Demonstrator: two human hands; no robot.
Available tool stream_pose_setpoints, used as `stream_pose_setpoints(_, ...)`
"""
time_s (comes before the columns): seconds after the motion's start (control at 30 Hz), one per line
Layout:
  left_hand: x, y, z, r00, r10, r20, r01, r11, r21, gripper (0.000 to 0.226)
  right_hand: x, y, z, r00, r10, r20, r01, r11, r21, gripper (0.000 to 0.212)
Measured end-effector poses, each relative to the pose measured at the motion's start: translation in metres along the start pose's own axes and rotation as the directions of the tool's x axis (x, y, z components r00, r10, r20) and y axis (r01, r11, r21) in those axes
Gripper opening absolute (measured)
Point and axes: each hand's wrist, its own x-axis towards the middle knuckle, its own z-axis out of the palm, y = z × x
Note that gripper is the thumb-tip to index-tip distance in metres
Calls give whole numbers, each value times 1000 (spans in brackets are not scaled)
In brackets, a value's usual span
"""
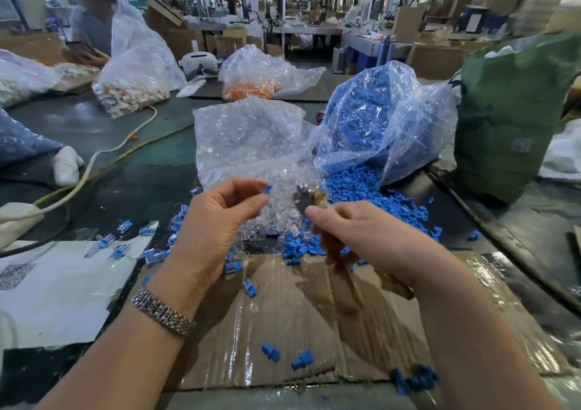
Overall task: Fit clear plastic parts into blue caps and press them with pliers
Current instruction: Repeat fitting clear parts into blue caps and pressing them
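Head: blue cap (268, 188) between left fingertips (261, 186)

open cardboard (283, 325) is seen at six o'clock, dotted only by a few loose blue caps (271, 352). the way toward twelve o'clock is blocked by the clear parts bag (248, 139) and toward one o'clock by the blue caps bag (374, 117), with spilled heaps at their mouths. three o'clock is closed by a green sack (509, 117). a white cable (94, 161) is laid across ten o'clock.

Pliers (317, 208) blurred — handles mostly behind right hand (355, 227)
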Motion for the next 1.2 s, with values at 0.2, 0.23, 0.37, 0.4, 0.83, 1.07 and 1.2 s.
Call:
stream_pose_setpoints(0.2,6,3,-21,951,193,-241,53,667,743,6,14,19,-10,925,32,-378,-237,826,-511,39)
stream_pose_setpoints(0.23,6,4,-26,944,221,-246,101,515,851,6,17,23,-8,919,52,-392,-282,780,-558,41)
stream_pose_setpoints(0.37,5,4,-31,942,244,-229,170,240,956,11,22,29,-4,903,124,-412,-374,699,-609,49)
stream_pose_setpoints(0.4,5,4,-27,952,249,-178,105,280,954,12,23,30,-4,901,134,-412,-382,696,-609,51)
stream_pose_setpoints(0.83,-7,-20,21,870,130,475,-490,338,804,29,21,22,6,915,65,-399,-321,718,-618,60)
stream_pose_setpoints(1.07,-6,-13,13,871,-4,490,-440,435,786,16,17,11,7,977,-145,-159,5,754,-657,13)
stream_pose_setpoints(1.2,-6,-7,8,895,-15,446,-376,513,771,18,17,9,13,992,-115,-51,43,691,-722,16)
